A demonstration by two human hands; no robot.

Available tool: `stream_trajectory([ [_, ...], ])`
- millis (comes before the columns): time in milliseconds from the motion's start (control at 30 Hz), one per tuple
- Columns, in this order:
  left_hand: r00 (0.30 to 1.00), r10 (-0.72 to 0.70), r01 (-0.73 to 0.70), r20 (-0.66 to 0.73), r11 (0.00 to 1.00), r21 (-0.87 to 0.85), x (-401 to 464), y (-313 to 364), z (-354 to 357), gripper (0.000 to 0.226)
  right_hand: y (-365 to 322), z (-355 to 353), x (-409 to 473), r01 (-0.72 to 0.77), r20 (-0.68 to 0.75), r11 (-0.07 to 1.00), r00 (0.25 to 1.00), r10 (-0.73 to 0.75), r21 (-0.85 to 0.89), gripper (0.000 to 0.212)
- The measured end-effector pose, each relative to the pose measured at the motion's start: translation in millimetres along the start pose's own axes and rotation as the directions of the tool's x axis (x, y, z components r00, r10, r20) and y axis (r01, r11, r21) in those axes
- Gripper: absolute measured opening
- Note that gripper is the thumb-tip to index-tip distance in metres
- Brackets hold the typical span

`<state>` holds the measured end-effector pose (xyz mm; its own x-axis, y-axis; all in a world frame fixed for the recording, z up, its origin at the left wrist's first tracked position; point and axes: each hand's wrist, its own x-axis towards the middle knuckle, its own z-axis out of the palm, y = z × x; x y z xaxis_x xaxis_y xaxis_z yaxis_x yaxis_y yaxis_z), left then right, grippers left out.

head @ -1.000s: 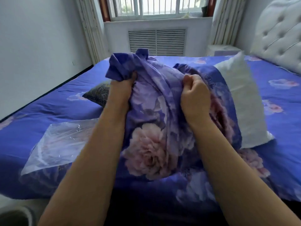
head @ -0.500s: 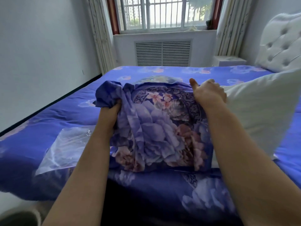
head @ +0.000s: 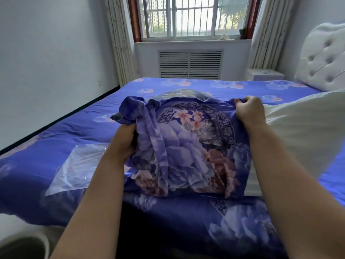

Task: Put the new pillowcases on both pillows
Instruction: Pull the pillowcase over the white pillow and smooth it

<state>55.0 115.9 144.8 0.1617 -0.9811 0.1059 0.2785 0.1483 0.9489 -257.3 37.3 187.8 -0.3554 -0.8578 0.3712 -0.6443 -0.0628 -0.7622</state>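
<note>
Clear plastic bag (head: 78, 165) lies on blue floral bedsheet (head: 56, 139). Barred window (head: 192, 15) above slatted vent (head: 190, 64); tufted headboard (head: 324, 57) at right

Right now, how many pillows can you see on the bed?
1 for sure: the white pillow at the right, partly inside the flowery pillowcase that both hands hold. A dark patterned edge peeks out behind the pillowcase's left corner; it may be a second, mostly hidden.
</note>
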Motion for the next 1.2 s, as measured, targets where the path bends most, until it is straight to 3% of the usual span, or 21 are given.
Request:
stream_trajectory([
  [67, 0.999, 0.031, -0.025, -0.036, 0.990, 0.136, -3.1, 2.1, 0.9, 0.014, 1.1, -1.7, 1.3, -0.034, 0.031, 0.999, 0.999, 0.034, -0.018, 0.031],
  [133, 0.996, 0.030, -0.016, -0.081, 0.987, 0.162, -8.5, 1.9, 3.6, 0.020, 1.1, -4.4, 2.1, -0.062, 0.056, 0.996, 0.996, 0.066, -0.065, 0.037],
  [233, 0.997, -0.022, 0.015, -0.068, 0.995, -0.095, -18.6, -3.0, 9.0, 0.035, 1.1, -6.0, -1.2, -0.022, 0.043, 0.996, 0.999, 0.026, -0.085, 0.033],
  [267, 0.995, -0.016, 0.007, -0.095, 0.995, -0.097, -20.5, -5.2, 10.0, 0.036, 1.3, -5.5, -3.2, 0.003, 0.024, 0.996, 1.000, -0.001, -0.089, 0.030],
  [333, 0.979, 0.064, -0.025, -0.193, 0.980, 0.198, -21.3, -6.6, 12.9, 0.034, -0.2, -4.1, -7.8, 0.037, -0.018, 0.994, 0.999, -0.039, -0.106, 0.027],
  [400, 0.945, 0.194, -0.045, -0.262, 0.873, 0.485, -17.5, -6.1, 17.5, 0.032, -5.8, -3.0, -13.7, 0.054, -0.050, 0.991, 0.997, -0.060, -0.124, 0.026],
  [467, 0.910, 0.267, -0.040, -0.316, 0.817, 0.576, -8.8, -3.5, 24.6, 0.030, -13.5, -0.5, -20.1, 0.080, -0.053, 0.986, 0.995, -0.089, -0.144, 0.026],
  [600, 0.838, 0.266, 0.000, -0.476, 0.872, 0.489, 8.5, 13.7, 21.2, 0.012, -10.6, -23.9, -15.7, 0.190, -0.069, 0.946, 0.974, -0.215, -0.263, 0.028],
  [700, 0.822, 0.159, 0.011, -0.546, 0.956, 0.294, 15.0, 19.7, 7.8, 0.015, 18.8, -73.8, 9.3, 0.124, -0.140, 0.918, 0.972, -0.189, -0.377, 0.031],
  [767, 0.820, 0.160, 0.033, -0.549, 0.945, 0.325, 19.8, 15.2, 8.8, 0.027, 40.2, -97.4, 19.8, 0.069, -0.178, 0.899, 0.971, -0.160, -0.433, 0.032],
  [1033, 0.875, 0.220, 0.007, -0.432, 0.886, 0.464, 35.7, 3.7, 16.7, 0.006, 53.6, -96.6, 21.9, 0.040, -0.207, 0.864, 0.964, -0.165, -0.501, 0.035],
  [1133, 0.893, 0.243, -0.078, -0.379, 0.912, 0.402, 44.5, -9.0, 11.3, 0.036, 51.0, -85.8, 22.7, -0.011, -0.193, 0.884, 0.977, -0.090, -0.468, 0.040],
  [1200, 0.820, 0.349, -0.084, -0.453, 0.858, 0.507, 45.8, -15.7, 9.5, 0.053, 44.0, -76.9, 21.3, -0.052, -0.182, 0.906, 0.983, -0.028, -0.420, 0.049],
])
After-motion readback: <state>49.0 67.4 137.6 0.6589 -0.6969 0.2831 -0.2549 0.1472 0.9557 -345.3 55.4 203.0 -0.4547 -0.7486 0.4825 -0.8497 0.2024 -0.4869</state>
